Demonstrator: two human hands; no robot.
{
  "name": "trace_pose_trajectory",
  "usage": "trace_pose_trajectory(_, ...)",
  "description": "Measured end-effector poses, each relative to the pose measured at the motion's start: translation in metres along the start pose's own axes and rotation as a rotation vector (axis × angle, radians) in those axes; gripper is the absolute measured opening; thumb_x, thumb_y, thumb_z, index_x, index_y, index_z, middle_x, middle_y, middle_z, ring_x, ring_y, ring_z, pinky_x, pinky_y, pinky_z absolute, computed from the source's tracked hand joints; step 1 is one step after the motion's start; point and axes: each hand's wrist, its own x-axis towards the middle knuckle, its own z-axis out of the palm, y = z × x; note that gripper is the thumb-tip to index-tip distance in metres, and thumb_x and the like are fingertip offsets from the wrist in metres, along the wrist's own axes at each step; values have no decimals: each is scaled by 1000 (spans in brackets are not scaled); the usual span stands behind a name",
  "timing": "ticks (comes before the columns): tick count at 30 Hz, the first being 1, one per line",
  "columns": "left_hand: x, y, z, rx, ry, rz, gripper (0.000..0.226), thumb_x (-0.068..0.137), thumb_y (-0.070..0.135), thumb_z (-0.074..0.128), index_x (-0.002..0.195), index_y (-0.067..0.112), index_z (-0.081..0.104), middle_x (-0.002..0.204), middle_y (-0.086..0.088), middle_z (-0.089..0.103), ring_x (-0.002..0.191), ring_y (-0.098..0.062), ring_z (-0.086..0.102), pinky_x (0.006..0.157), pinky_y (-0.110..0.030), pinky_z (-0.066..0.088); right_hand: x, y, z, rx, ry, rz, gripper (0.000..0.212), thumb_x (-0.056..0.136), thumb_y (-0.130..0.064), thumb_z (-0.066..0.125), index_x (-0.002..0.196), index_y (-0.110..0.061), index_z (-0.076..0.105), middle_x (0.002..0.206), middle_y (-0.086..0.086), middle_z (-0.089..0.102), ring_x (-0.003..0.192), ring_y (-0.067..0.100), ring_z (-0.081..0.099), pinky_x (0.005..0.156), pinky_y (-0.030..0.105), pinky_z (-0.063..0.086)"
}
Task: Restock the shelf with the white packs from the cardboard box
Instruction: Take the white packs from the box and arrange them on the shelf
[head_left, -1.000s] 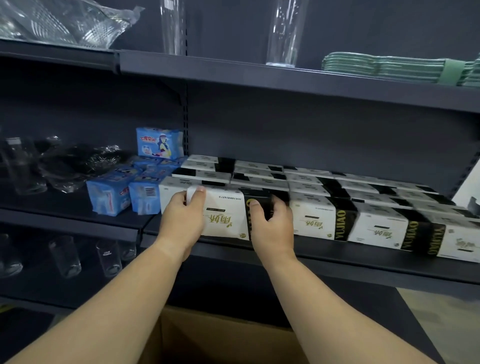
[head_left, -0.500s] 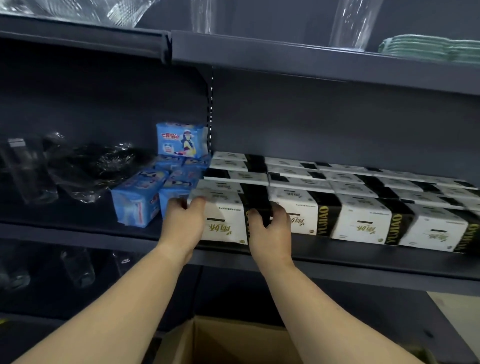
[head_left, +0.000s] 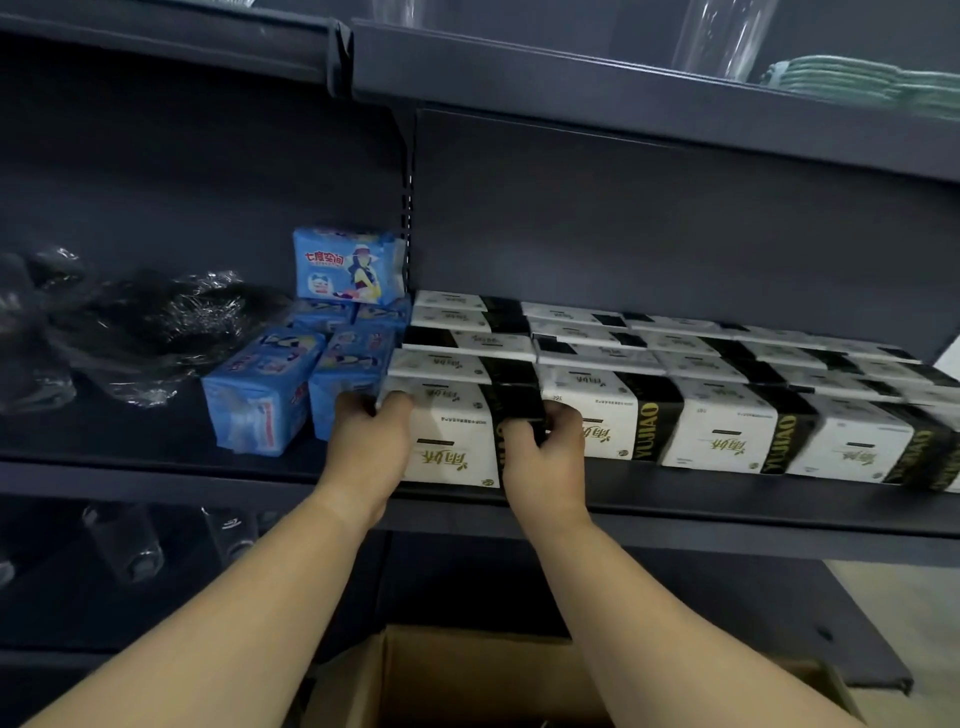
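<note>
Both hands held one white pack (head_left: 452, 441) at front edge of shelf (head_left: 727, 512), leftmost in front row; judged: two-sided hold kept pack square for seating in line with neighbours.
Left hand (head_left: 371, 447): fingers curled round pack's left end, tips beside blue packs (head_left: 265, 400).
Right hand (head_left: 545, 457): fingers curled onto black band at pack's right end, tips touching adjacent white pack (head_left: 597, 415).
Both forearms raised, reaching forward, wrists near straight.
Cardboard box (head_left: 467, 680) below arms, well apart from fingers; contents not visible.
</note>
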Motion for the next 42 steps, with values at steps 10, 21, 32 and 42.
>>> trace_pose_trajectory(10, -3, -1, 1, 2, 6, 3, 28, 92, 25, 55, 118, 14, 53, 101, -8, 68, 87, -24, 67, 61, -29, 54, -6, 2, -2, -2, -26, 22, 48, 85, -36, 59, 129, -18, 50, 124, 1, 55, 109, 18, 56, 90, 34, 45)
trace_pose_trajectory(21, -17, 6, 2, 81, 64, 80, 39, 82, 37, 57, 117, 20, 51, 114, -5, 62, 99, -23, 63, 85, -42, 56, -12, -11, -10, 5, -48, 41, 32, 93, -29, 57, 123, -19, 49, 120, 7, 57, 94, 14, 57, 68, 25, 41)
trace_pose_trajectory(32, -32, 9, 16, 354, 92, 326, 50, 88, 33, 55, 131, 10, 47, 124, -3, 47, 122, -22, 45, 102, -28, 33, -16, -14, -17, -18, -35, 51, 58, 95, -38, 56, 145, -15, 38, 139, 1, 46, 125, 19, 46, 96, 30, 37)
trace_pose_trajectory(42, -51, 6, 31, 716, 200, 544, 55, 90, 33, 53, 139, 11, 42, 157, -9, 26, 149, -25, 7, 117, -54, -5, -24, -16, -28, 11, -65, 48, 60, 97, -45, 53, 148, -19, 35, 147, 0, 42, 135, 17, 39, 105, 31, 34)
